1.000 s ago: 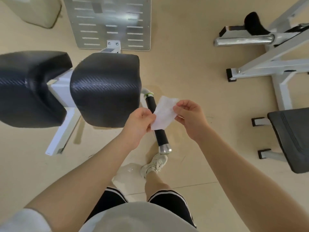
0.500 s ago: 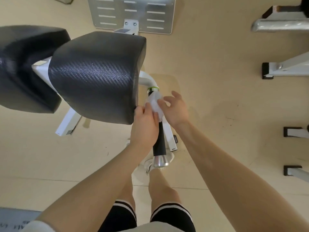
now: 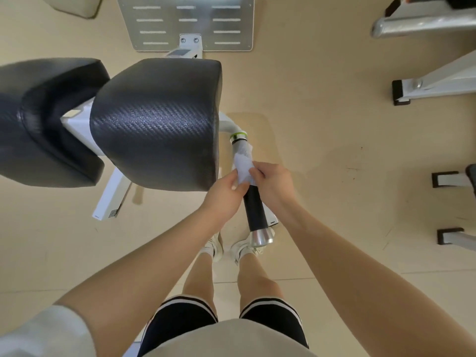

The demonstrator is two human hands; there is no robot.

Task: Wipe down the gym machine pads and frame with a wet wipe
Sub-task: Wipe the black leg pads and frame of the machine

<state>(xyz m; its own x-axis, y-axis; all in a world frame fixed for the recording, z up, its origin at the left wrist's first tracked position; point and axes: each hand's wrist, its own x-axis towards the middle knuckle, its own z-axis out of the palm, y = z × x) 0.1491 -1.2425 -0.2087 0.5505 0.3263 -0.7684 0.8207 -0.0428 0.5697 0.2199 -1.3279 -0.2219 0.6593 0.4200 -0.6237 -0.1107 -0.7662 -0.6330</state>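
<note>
Hands: left hand [image 3: 226, 194] and right hand [image 3: 270, 181] both pinch the wet wipe [image 3: 243, 166] with curled fingers, one at each side, pressing it round the upper part of the handle grip [image 3: 253, 204].
Slip risk: the wipe sits bunched rather than spread flat, so I judge it could ride along the grip in a lump and leave strips untouched.
Tear risk: the two hands pull on a thin sheet from opposite sides, and a hard tug may well rip it.
Missed spots: the green ring [image 3: 238, 136] above and the metal end cap [image 3: 260, 237] below lie outside the wrap and could be skipped.
Wipe look: white, crumpled, thin enough for the bar to show through at its upper edge.
Nearby: seat pad [image 3: 157, 124] just left of the handle, with a faint sheen; second pad [image 3: 46, 119] further left; white frame [image 3: 77, 124] between them.
</note>
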